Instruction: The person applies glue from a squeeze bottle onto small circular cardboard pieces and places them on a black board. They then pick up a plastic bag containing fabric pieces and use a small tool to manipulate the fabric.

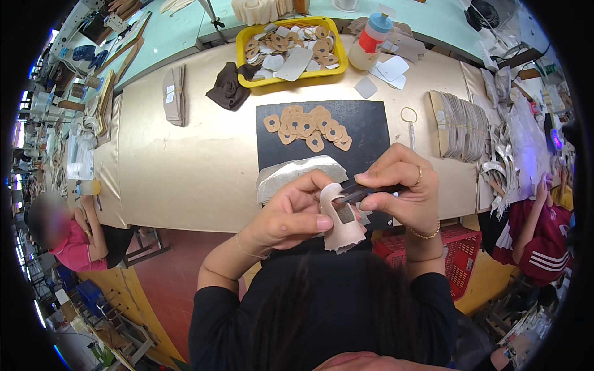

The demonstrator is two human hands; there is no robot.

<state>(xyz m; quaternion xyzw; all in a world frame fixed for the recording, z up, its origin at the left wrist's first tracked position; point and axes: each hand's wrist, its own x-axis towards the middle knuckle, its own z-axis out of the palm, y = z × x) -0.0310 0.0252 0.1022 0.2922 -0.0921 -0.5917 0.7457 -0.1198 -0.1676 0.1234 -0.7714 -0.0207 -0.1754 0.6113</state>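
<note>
My left hand (291,213) grips a pale pink leather piece (342,224) with a dark rectangular opening, thumb pressed on its front. My right hand (402,188) pinches a slim dark tool (359,193) whose tip touches the piece near the opening. Both hands hover at the near edge of a black mat (365,127). On the mat lie several tan cut-out tabs (308,127) and a stack of grey-white pieces (297,173).
A yellow tray (291,77) of tan and white pieces stands behind the mat, next to a glue bottle (370,40) and a dark brown cloth (229,86). Stacks of grey pieces (461,123) lie right. A red basket (461,247) sits below. Other people sit left and right.
</note>
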